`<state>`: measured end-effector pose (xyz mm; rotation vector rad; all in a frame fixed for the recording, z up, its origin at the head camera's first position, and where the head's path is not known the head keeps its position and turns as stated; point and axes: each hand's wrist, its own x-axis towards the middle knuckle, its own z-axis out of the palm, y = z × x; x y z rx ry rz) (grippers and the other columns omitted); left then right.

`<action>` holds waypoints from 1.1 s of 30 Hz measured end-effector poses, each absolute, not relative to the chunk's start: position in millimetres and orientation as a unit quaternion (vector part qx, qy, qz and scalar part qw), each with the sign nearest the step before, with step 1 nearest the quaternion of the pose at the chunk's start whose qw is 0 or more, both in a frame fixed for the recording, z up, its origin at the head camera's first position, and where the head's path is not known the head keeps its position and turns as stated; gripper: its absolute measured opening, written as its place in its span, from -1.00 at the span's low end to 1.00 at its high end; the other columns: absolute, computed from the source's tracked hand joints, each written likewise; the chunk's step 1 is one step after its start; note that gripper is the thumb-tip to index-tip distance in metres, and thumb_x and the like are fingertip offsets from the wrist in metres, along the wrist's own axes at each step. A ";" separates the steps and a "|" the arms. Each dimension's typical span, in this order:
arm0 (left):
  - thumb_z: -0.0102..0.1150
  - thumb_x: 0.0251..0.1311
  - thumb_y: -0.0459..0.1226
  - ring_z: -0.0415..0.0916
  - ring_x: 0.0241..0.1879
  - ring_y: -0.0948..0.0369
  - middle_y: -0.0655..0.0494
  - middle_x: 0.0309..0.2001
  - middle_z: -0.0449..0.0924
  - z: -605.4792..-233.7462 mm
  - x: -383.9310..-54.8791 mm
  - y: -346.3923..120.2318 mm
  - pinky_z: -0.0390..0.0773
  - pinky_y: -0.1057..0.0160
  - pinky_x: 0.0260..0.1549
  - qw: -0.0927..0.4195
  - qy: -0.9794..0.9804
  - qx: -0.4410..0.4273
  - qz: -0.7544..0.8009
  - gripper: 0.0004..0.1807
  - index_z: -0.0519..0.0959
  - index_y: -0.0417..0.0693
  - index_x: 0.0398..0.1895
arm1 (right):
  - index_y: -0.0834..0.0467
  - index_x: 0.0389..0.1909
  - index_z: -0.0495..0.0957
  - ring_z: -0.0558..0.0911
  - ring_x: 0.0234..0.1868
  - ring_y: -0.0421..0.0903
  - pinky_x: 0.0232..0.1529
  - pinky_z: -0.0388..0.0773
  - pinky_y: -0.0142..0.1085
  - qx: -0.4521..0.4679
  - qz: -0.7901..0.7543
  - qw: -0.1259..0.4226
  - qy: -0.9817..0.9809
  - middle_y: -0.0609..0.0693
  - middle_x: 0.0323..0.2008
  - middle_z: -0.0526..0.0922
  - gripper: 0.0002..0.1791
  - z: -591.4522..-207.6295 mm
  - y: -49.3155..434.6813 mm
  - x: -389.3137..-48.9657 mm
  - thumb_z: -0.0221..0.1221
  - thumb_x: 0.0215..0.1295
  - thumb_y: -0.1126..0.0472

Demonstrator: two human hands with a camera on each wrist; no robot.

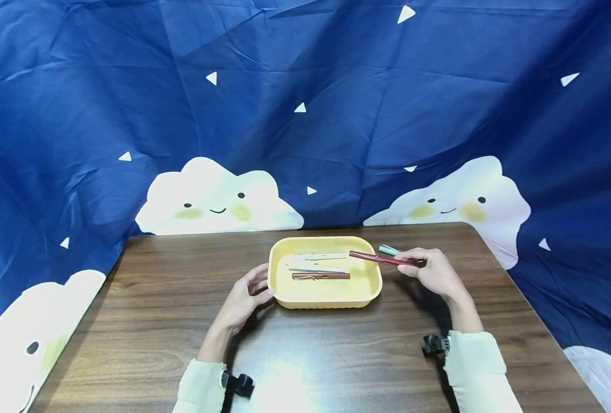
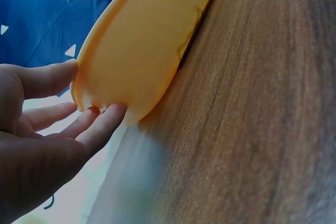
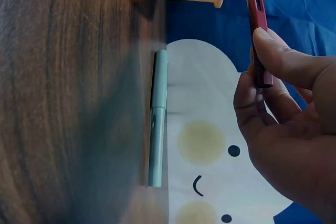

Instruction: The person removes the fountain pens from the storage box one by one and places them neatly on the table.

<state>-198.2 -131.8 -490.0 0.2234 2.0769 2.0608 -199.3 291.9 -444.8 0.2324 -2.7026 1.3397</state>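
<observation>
A yellow plastic tray [image 1: 331, 293] stands on the wooden table. My left hand [image 1: 245, 295] holds its left end, with fingertips at the rim and outer wall [image 2: 136, 45] in the left wrist view. Between thumb and fingers, my right hand [image 1: 431, 272] pinches a dark red pen [image 3: 258, 17] near one end. The other end of this pen reaches over the tray's right rim. Inside the tray lie a reddish-brown pen [image 1: 320, 276] with a clip, a pale blue pen [image 1: 316, 268] and a whitish pen [image 1: 320, 256], roughly side by side.
A mint-green pen [image 3: 159, 119] lies on the table [image 1: 181, 327] beyond the right hand, just right of the tray; the fingers partly cover it in the head view. Behind the table hangs a blue cloth [image 1: 336, 132] printed with clouds.
</observation>
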 end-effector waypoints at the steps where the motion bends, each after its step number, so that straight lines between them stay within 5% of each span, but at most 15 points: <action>1: 0.15 0.27 -0.60 0.37 0.29 -0.21 -0.37 0.30 0.37 -489.9 -198.1 -131.7 0.52 0.33 0.03 0.103 0.705 0.075 0.698 -0.33 0.26 -0.36 0.46 | 0.31 -0.12 0.74 0.53 -0.30 -0.16 -0.31 0.46 -0.43 0.077 0.445 0.060 -0.890 0.20 -0.22 0.73 -0.77 -445.7 293.3 -199.2 0.38 0.17 0.45; 22: 0.17 0.25 -0.59 0.37 0.29 -0.21 -0.36 0.31 0.37 -491.5 -198.6 -132.3 0.54 0.33 0.02 0.100 0.707 0.075 0.696 -0.32 0.26 -0.37 0.46 | 0.42 -0.08 0.69 0.49 -0.31 -0.22 -0.35 0.41 -0.46 0.045 0.465 0.059 -0.882 0.29 -0.18 0.70 -0.74 -460.0 323.0 -198.4 0.36 0.20 0.45; 33: 0.17 0.25 -0.59 0.38 0.27 -0.23 -0.39 0.29 0.39 -491.6 -198.2 -132.8 0.55 0.32 0.00 0.100 0.708 0.085 0.694 -0.32 0.25 -0.39 0.45 | 0.46 -0.09 0.65 0.45 -0.55 -0.15 -0.56 0.41 -0.33 0.020 0.479 0.048 -0.876 0.01 -0.43 0.64 -0.76 -463.6 343.2 -199.5 0.33 0.23 0.45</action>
